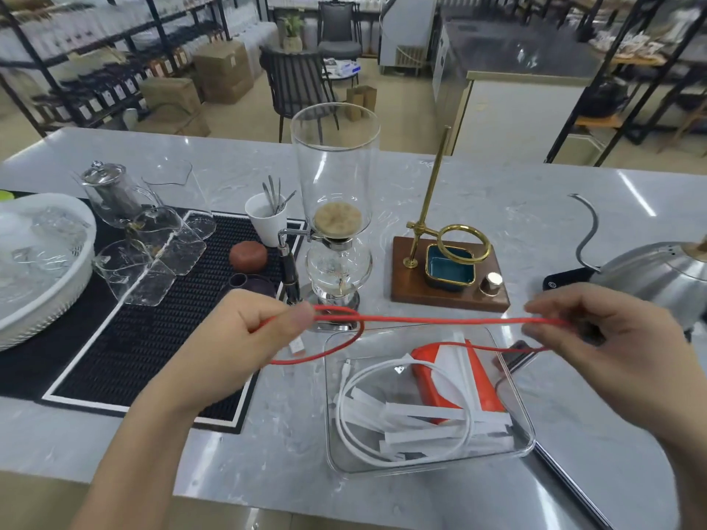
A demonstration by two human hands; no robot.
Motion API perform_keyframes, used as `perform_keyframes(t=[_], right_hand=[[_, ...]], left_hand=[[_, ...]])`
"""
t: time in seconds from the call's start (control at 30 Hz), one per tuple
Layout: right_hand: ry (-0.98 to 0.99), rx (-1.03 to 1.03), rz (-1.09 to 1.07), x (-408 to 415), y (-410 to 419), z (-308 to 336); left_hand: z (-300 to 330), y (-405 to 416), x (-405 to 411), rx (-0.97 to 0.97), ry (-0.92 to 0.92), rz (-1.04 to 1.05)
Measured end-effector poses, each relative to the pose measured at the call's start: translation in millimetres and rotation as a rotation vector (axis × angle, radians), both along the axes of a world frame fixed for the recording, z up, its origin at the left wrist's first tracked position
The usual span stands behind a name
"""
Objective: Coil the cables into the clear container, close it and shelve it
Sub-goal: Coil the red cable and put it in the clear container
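A red cable (428, 320) stretches level between my two hands, doubled into a long loop above the clear container (526, 426). My left hand (248, 330) pinches its left end, where a slack loop hangs down with a white plug. My right hand (597, 330) grips the right end of the loop. The container sits open on the grey counter below. Inside it lie a coiled white cable (354, 430), several white paper strips and a red-and-white packet (455, 376).
A glass siphon coffee maker (336, 208) stands just behind the cable. A wooden pour-over stand (447, 269) with a brass ring is behind right, a steel gooseneck kettle (658, 265) far right. A black mat (160, 338) with glass cups and a white basket (42, 262) lie left.
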State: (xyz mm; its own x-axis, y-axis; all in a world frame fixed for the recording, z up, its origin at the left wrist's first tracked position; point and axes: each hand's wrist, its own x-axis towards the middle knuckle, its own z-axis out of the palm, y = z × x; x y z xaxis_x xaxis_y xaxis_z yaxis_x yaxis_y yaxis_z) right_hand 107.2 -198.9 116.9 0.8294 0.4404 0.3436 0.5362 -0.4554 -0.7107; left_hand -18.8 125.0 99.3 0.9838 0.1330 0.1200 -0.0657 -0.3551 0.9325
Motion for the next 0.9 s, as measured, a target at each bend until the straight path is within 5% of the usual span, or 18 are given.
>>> perform_keyframes(t=[0.17, 0.33, 0.53, 0.9], right_hand=[[0.056, 0.182, -0.080, 13.3, -5.7, -16.1], [0.154, 0.302, -0.215, 19.8, 3.3, -48.4], [-0.004, 0.194, -0.397, 10.9, 19.5, -54.7], [-0.101, -0.175, -0.185, -2.7, 39.9, -50.8]], left_hand=[[0.3, -2.5, -1.8, -0.767, 0.019, -0.132], [-3.6, -11.9, 5.2, -1.197, 0.096, -0.233], [-7.6, -31.6, 14.2, -1.188, 0.105, -0.056], [-4.1, -51.1, 24.1, -1.142, -0.020, -0.047]])
